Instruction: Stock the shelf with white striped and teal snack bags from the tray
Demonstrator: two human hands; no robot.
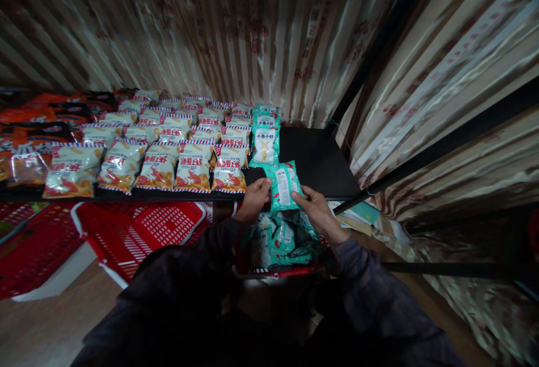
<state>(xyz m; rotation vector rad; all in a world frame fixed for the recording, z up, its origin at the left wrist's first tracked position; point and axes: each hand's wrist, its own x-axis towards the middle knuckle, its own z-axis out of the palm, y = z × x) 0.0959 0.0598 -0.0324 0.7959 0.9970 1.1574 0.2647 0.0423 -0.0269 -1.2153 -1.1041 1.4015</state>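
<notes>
A teal snack packet (283,186) is held at the front edge of the black shelf (320,159), its printed back facing up. My left hand (254,198) grips its left side and my right hand (314,207) grips its right side, fingers closed on it. Below my hands a red basket (273,270) holds more teal packets (282,241). A column of teal packets (265,145) lies on the shelf just behind the held one.
Rows of cream and red snack bags (191,166) fill the shelf to the left, with orange and dark bags (37,131) at the far left. Empty red baskets (143,232) sit on the floor below. Striped curtains (442,75) hang behind and to the right.
</notes>
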